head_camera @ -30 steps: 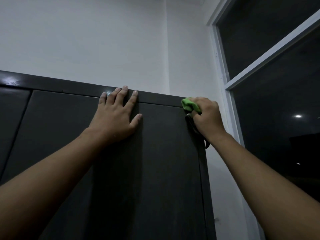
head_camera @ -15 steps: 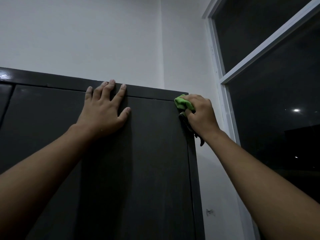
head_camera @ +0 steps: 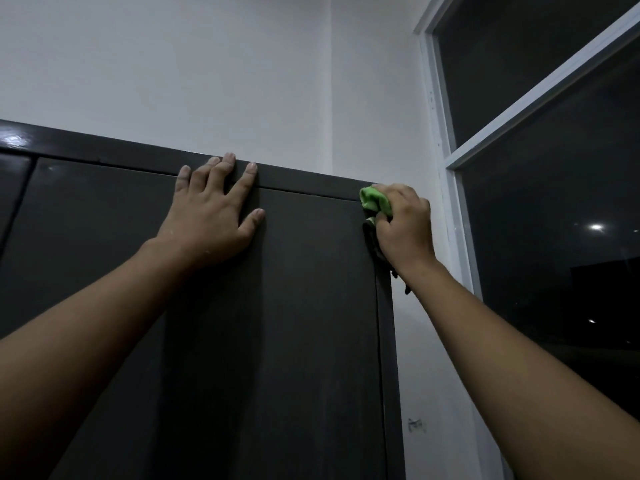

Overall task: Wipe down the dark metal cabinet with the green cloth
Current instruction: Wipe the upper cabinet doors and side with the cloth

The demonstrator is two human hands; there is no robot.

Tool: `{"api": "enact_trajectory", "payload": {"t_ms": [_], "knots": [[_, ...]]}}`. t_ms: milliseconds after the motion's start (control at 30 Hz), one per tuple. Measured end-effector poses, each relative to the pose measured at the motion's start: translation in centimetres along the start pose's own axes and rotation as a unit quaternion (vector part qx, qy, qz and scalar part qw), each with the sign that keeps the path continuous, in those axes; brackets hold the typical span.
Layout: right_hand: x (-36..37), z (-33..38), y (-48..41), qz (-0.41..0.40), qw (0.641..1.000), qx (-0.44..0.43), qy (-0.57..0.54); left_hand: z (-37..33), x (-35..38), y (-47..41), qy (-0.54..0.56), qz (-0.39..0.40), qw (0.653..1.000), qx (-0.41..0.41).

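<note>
Barely any shift since moment before: right hand (head_camera: 405,230) still at top right corner of cabinet (head_camera: 294,323), fingers curled round bunched green cloth (head_camera: 374,201), pressing it against cabinet edge. Left hand (head_camera: 207,226) flat on cabinet front, fingers spread wide, tips reaching top edge.

The dark cabinet (head_camera: 294,323) runs off the left and bottom edges, its far side and foot unseen. At its top right corner, most of the green cloth (head_camera: 374,200) is buried in the right hand (head_camera: 405,230), whose fingertips are hidden; the cloth's hanging tail is lost in shadow. On the wall (head_camera: 433,341) just right of the cabinet, a small mark (head_camera: 416,425) is too tiny to make out.
</note>
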State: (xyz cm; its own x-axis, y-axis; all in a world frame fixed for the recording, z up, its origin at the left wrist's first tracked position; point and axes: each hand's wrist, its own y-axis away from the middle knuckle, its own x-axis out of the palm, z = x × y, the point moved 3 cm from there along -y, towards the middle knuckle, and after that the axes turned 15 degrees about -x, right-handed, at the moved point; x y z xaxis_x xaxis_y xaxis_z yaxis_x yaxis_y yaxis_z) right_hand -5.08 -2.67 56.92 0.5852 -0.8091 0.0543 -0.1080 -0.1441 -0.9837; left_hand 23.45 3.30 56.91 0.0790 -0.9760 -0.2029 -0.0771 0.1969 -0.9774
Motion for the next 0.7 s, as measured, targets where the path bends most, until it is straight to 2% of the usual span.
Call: {"api": "enact_trajectory", "payload": {"t_ms": [167,333,400,567,633,700], "knots": [[1.3,2.7,-1.6,0.001,1.000,0.010,-0.001,0.2,0.2,0.0,-0.008,-0.007,1.000,0.002],[0.7,2.9,-0.5,0.046,0.994,-0.100,-0.016,-0.2,0.1,0.2,0.007,-0.002,1.000,-0.009],[0.2,1.4,-0.2,0.057,0.991,-0.117,-0.010,-0.3,0.0,0.3,0.007,0.002,1.000,-0.012],[-0.2,0.1,-1.0,0.014,1.000,-0.011,-0.018,-0.2,-0.2,0.5,0.002,0.014,1.000,-0.012],[0.3,0.9,-0.6,0.018,1.000,-0.008,-0.004,-0.2,-0.2,0.7,-0.003,0.015,1.000,-0.010],[0.5,1.8,1.0,0.032,0.999,-0.041,-0.016,-0.1,-0.3,1.0,-0.008,0.016,1.000,-0.008]]}}
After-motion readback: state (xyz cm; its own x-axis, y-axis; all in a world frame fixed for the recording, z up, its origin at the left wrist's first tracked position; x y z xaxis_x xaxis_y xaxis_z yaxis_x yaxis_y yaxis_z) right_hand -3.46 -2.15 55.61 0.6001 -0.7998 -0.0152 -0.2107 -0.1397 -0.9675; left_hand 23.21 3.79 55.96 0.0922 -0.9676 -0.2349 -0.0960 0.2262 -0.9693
